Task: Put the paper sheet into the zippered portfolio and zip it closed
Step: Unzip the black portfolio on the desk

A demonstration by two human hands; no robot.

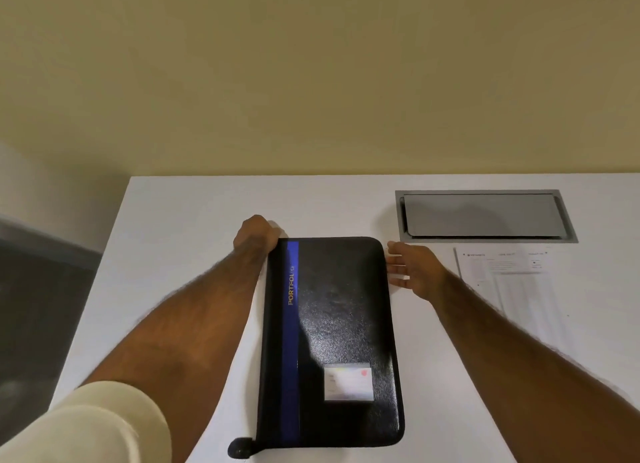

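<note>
A black zippered portfolio point(341, 327) with a blue stripe and a clear card window lies closed and flat on the white table point(187, 254). My left hand point(255, 236) is curled round the portfolio's far left corner. Just past the far right edge, my right hand point(414, 267) is held with straight fingers whose tips touch or nearly touch that edge. The printed paper sheet point(516, 282) lies flat on the table to the right of my right hand. A black zipper tab point(239, 447) sticks out at the portfolio's near left corner.
A grey metal cable hatch point(485, 215) is set into the table behind the paper. The table's left edge runs diagonally past my left arm, with dark floor below it. A plain wall stands behind the table.
</note>
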